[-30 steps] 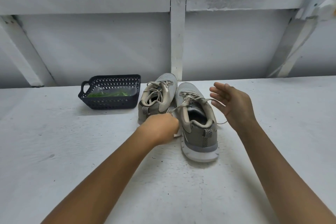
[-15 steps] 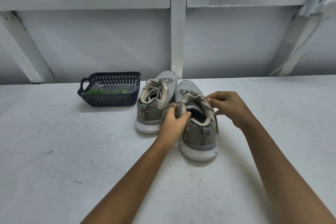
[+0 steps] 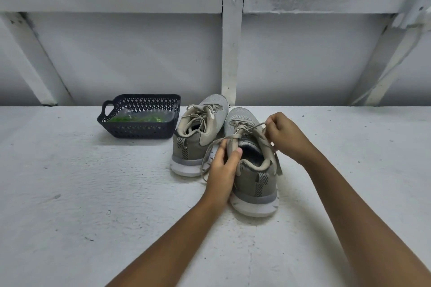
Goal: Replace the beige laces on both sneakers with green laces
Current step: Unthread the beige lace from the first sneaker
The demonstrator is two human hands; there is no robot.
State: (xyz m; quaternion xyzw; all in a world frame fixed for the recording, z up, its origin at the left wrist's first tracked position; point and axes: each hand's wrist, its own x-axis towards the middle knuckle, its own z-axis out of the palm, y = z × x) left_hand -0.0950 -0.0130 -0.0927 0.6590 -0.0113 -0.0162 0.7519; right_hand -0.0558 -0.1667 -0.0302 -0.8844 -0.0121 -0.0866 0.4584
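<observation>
Your left grip clamps the near sneaker by its tongue; right grip pinches its beige lace. Green laces sit in the basket.

Prob. bare shed/workshop space: rough white-painted bench, white wall w/ exposed framing post, diag. braces.

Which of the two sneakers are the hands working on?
The sneaker farther from the basket: the left hand grips it and the right hand pinches its beige lace. The other sneaker, beside the basket, is untouched.
</observation>
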